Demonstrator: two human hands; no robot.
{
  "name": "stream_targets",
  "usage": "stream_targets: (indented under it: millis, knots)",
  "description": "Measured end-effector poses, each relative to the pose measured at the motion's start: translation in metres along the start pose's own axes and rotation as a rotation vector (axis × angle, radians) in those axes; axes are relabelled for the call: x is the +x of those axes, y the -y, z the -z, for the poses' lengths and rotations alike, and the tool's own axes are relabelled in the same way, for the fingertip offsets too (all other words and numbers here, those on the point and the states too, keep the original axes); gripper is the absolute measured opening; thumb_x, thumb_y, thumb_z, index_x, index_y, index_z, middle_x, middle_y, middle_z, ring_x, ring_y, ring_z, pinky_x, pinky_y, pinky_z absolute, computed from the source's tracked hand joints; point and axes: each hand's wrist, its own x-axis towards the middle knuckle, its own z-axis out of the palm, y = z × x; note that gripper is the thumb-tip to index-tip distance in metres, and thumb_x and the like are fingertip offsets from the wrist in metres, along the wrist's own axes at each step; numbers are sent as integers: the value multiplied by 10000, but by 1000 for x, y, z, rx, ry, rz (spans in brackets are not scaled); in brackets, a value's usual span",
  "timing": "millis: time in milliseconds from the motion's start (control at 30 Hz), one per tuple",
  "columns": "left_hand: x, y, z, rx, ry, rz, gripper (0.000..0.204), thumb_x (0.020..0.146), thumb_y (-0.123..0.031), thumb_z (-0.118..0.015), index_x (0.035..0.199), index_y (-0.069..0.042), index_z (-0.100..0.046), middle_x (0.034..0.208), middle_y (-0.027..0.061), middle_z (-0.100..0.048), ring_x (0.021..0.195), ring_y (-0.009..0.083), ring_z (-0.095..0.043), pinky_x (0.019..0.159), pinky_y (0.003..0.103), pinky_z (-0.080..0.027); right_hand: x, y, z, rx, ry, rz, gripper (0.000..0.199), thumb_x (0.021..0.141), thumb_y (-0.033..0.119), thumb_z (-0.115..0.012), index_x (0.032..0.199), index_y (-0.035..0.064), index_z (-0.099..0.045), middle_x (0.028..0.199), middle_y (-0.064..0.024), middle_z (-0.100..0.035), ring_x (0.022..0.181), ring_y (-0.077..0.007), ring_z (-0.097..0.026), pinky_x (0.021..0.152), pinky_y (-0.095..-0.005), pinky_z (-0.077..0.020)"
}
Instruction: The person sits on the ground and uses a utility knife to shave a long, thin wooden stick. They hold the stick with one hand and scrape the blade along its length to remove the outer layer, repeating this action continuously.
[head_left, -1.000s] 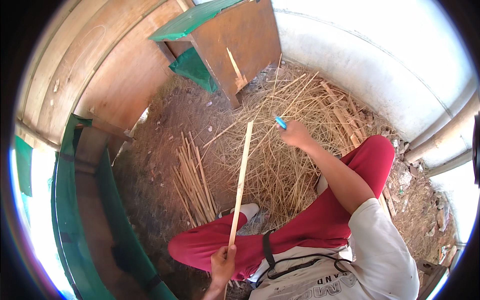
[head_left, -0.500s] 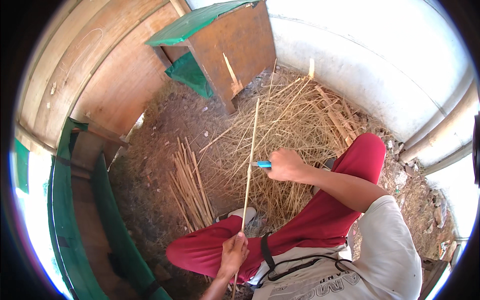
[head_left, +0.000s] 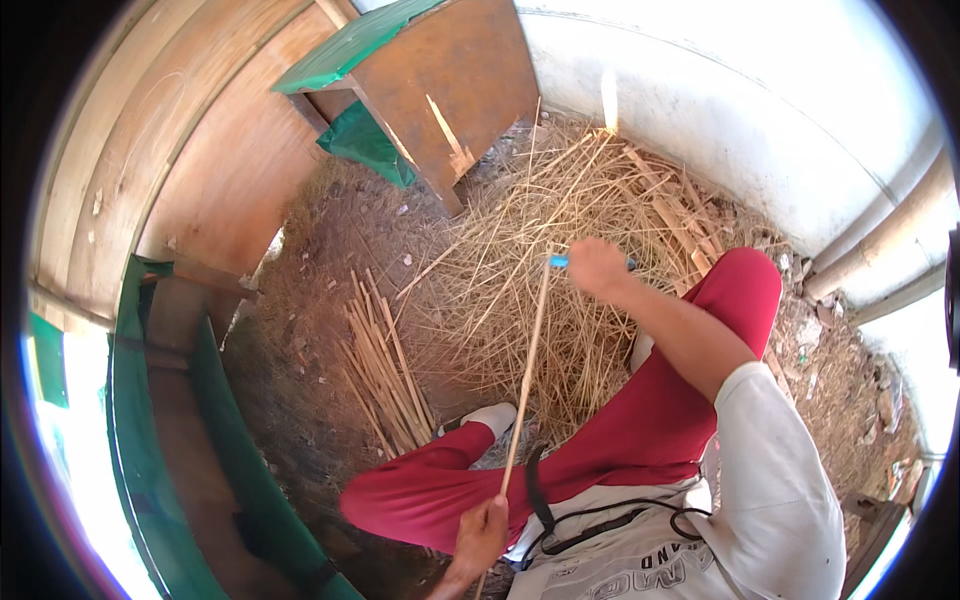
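A long thin wooden stick, perhaps bamboo point(head_left: 528, 372), slants up and away from my lap. Its lower part passes through my left hand point(head_left: 483, 533), whose fingers are closed round it over the red trousers. At the stick's far end, my right hand point(head_left: 597, 268) is wrapped round a blue utility knife point(head_left: 559, 261), slightly blurred. The knife's front end meets the stick near its tip; the blade itself is too small to make out.
A heap of pale shavings point(head_left: 520, 290) covers the ground ahead, with split wood pieces point(head_left: 675, 215) at its right. A bundle of sticks point(head_left: 383, 365) lies left of my foot. A wooden cabinet with green covering point(head_left: 440, 85) stands at the back, a green-lined bench point(head_left: 225, 430) at left.
My right hand and the knife have slid away from me along the stick to its far end. The left hand sits slightly lower, still on the stick, which now leans more rightward.
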Motion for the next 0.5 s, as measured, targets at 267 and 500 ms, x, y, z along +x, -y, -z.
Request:
stream_targets:
  millis: [267,500]
  knots:
    - [-4,-14,13,-418,-45,83,451,1065,-389,-432,720,-99,-447,542,-70,-297,429,35,-256,401,243,-218,-33,77,18,320,320,53,188,878,131,-559,902,-29,-654,687,-108,-568,539,-174,-542,453,-315,-501]
    - [34,-28,8,-335,-22,-131,420,1063,-394,-432,777,-88,-469,544,-51,-336,411,42,-312,372,242,-223,-81,96,25,74,242,293,168,847,110,-613,865,-33,-699,651,-111,-607,529,-168,-586,475,-328,-531]
